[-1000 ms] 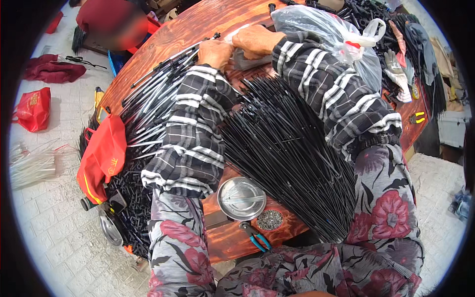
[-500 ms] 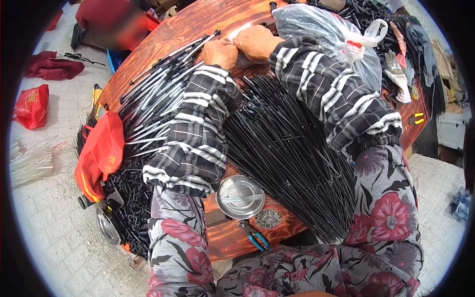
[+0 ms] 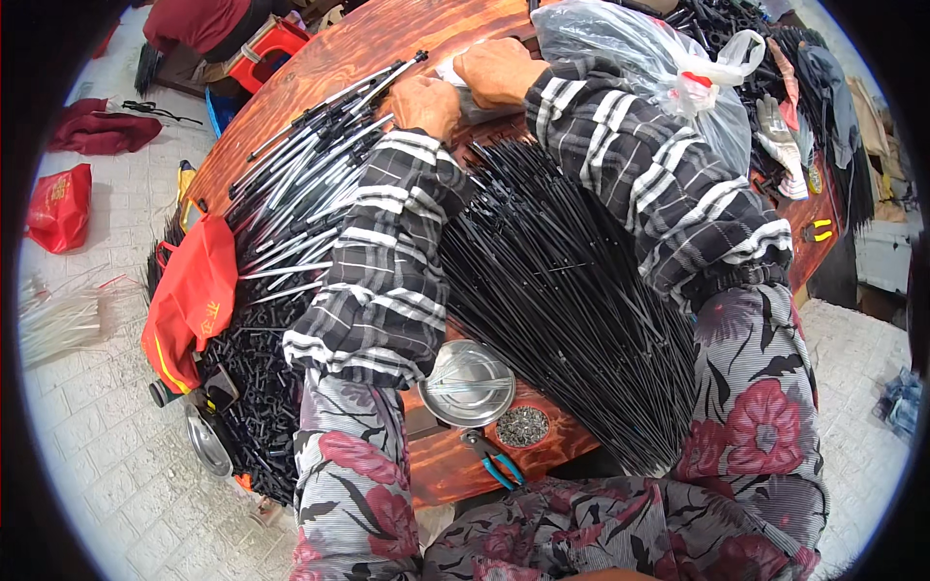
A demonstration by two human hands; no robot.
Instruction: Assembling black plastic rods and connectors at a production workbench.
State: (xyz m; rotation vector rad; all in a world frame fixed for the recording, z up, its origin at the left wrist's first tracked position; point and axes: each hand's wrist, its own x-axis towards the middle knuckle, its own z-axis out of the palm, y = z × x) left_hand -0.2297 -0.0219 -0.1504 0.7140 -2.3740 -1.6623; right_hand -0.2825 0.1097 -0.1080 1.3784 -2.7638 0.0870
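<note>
My left hand [image 3: 426,105] is at the far part of the table, fingers curled with the back of the hand facing up. Just to its right, my right hand [image 3: 497,73] is closed in a similar way, close to the left one. Between and beneath them a whitish, partly see-through thing [image 3: 450,70] shows; its kind is too covered to tell, and whatever the fingers pinch is hidden. To the left of my left forearm lies a pile of silver-and-black rods [image 3: 310,174]. Between my forearms spreads a large bundle of thin black rods [image 3: 567,290].
A clear plastic bag [image 3: 639,73] lies right of my right hand. Nearer me are a metal bowl [image 3: 468,414], a dish of small metal pieces [image 3: 522,426] and blue-handled pliers [image 3: 496,463]. At left, a red bag [image 3: 194,290] hangs beside many black plastic parts [image 3: 257,387].
My left hand has shifted slightly left and down, widening the gap to my right hand. The right hand has moved up a little. At the upper left, a person's red-clothed body has shifted, uncovering a red stool.
</note>
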